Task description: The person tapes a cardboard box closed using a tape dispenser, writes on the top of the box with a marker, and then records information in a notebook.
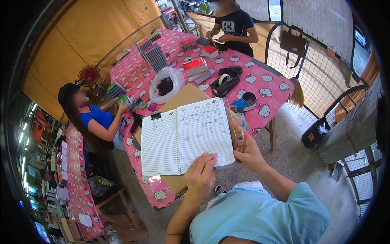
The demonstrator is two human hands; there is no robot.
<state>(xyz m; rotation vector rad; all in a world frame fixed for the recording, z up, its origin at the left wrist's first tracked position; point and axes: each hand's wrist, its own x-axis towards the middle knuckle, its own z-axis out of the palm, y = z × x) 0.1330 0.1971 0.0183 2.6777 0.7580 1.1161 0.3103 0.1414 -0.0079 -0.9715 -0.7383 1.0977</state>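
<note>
The open notebook (190, 140) lay over a brown cardboard sheet (183, 96), reaching away from the person and out to the left of both hands. The left hand (200, 174) rested on the lower edge of its right page, fingers extended and close together. Just beside that page's right edge, the right hand (248, 155) pinched a pen (243, 126); whether its fingers also touched the notebook was hard to tell.

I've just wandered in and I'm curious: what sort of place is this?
Possibly a small packing workshop: stacks of thin packets and a tape dispenser stand on a cloth-covered table, and a person in blue holds something small and green.
</note>
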